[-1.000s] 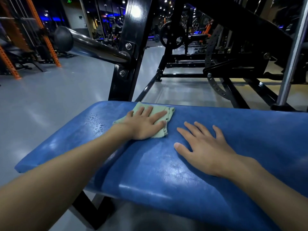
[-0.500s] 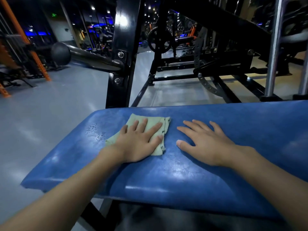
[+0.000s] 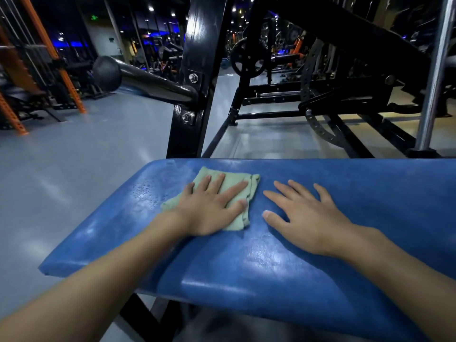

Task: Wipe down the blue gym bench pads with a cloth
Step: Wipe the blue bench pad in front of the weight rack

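A blue padded gym bench (image 3: 357,193) fills the lower half of the head view. A folded pale green cloth (image 3: 233,183) lies near the pad's far left corner. My left hand (image 3: 212,208) presses flat on the cloth with straight, spread fingers. To its right, my right hand (image 3: 303,213) rests flat on the bare blue pad, fingers spread, holding nothing. Small water droplets (image 3: 145,191) speckle the pad left of the cloth.
A black steel upright (image 3: 195,77) rises just behind the pad, with a black bar (image 3: 148,82) sticking out to the left. A chrome post (image 3: 434,77) stands at the back right. Black machine frames (image 3: 320,99) and orange racks (image 3: 61,70) sit on the grey floor.
My left hand has slid the cloth back toward me and slightly left on the pad. My right hand stayed flat in place.
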The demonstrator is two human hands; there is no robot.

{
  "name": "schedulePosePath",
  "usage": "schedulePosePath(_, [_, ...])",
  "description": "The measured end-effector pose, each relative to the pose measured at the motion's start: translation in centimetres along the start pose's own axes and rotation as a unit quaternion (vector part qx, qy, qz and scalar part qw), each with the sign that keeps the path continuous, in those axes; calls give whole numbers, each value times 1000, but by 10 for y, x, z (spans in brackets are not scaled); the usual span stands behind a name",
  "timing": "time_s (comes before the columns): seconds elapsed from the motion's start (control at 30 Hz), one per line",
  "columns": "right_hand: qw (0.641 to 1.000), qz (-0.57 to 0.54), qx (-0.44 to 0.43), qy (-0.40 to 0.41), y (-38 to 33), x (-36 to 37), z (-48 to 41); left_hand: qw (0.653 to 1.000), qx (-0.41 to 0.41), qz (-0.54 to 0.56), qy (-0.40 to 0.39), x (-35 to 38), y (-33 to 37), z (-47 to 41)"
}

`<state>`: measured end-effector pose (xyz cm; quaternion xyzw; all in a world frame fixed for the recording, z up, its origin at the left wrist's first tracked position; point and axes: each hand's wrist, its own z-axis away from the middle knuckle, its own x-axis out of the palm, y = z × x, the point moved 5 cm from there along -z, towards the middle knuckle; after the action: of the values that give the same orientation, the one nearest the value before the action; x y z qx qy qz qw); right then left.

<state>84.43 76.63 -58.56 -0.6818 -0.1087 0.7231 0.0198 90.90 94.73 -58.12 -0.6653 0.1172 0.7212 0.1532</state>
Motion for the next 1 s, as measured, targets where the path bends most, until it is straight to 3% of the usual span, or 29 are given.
schedulePosePath(0.17, [1000,5,0,14,2,2,-1,999,-20,35,-10,-12,-15,-97])
schedulePosePath(0.3, [1000,-7,1,18,3,1,-2,999,-30,38,-6,-13,-24,-125])
schedulePosePath(0.43, [1000,-9,4,8,3,0,0,1000,-16,26,-4,-6,-22,-88])
schedulePosePath(0.77, [1000,5,20,-5,-3,-8,0,999,25,-16,16,5,-12,102])
schedulePosePath(0.9, [999,-2,-10,30,-20,-15,-9,1000,18,-9,21,5,-13,103])
schedulePosePath(1.0, [1000,-12,-20,-6,-30,-4,-17,1000,11,0,14,5,-19,68])
